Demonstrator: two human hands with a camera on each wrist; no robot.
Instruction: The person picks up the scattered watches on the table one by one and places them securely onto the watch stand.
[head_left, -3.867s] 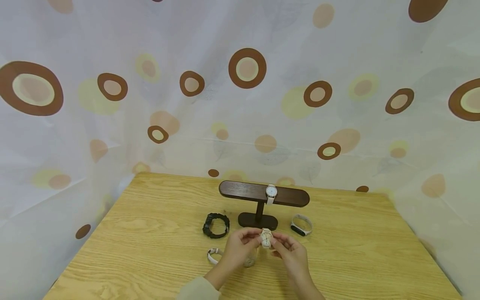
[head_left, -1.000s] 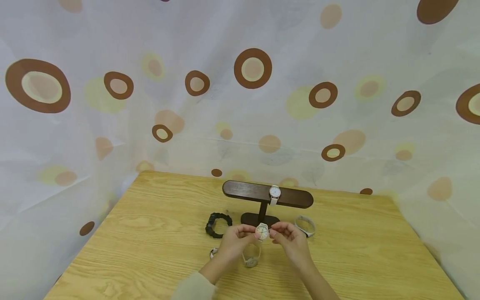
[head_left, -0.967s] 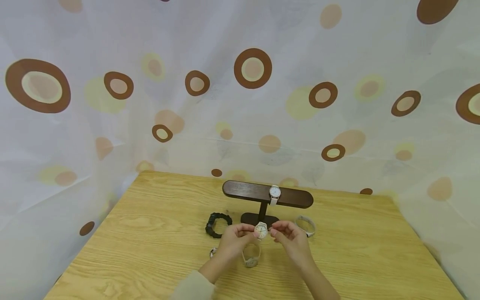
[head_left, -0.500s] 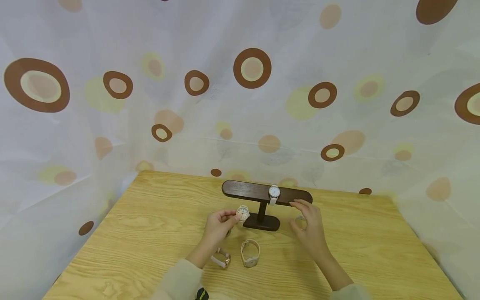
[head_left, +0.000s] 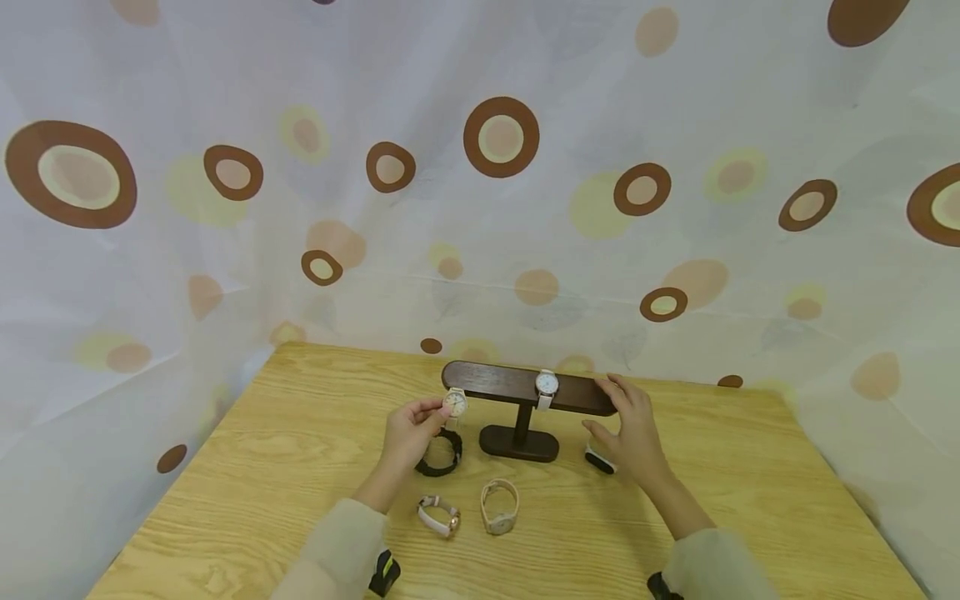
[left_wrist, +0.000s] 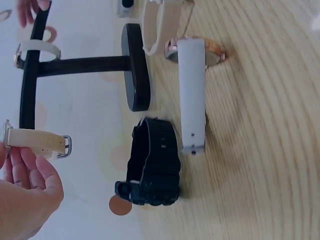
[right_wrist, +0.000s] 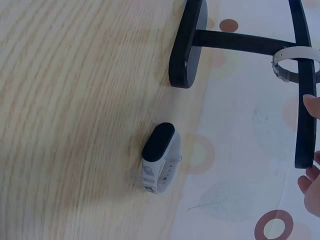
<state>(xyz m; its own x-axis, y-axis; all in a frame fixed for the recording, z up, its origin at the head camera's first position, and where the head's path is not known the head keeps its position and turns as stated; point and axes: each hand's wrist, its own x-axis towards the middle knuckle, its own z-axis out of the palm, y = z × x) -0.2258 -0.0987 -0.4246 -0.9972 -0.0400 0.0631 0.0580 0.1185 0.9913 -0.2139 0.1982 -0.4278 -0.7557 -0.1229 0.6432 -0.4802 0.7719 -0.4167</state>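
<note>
My left hand point(head_left: 408, 433) pinches a cream-strapped wristwatch point(head_left: 454, 403) at the left end of a dark wooden watch stand point(head_left: 487, 381). In the left wrist view, the cream strap point(left_wrist: 37, 139) with its metal buckle is right at the bar's end. My right hand point(head_left: 633, 433) holds the bar's right end, fingers at the top and thumb lower. A white-strapped watch point(head_left: 547, 384) sits around the bar, right of the post. Beneath the left hand lies a black watch point(left_wrist: 159, 162); near the right hand is a fitness band point(right_wrist: 160, 145) with a pale strap.
A white watch with a rose-gold case point(head_left: 438, 517) and a beige watch point(head_left: 500, 508) lie on the wooden table point(head_left: 300, 492) in front of the stand. A patterned sheet point(head_left: 480, 275) hangs behind and at the sides.
The hands have parted from above the table's middle. My left hand has carried the cream watch left and up to the bar's left end; my right hand has moved to its right end.
</note>
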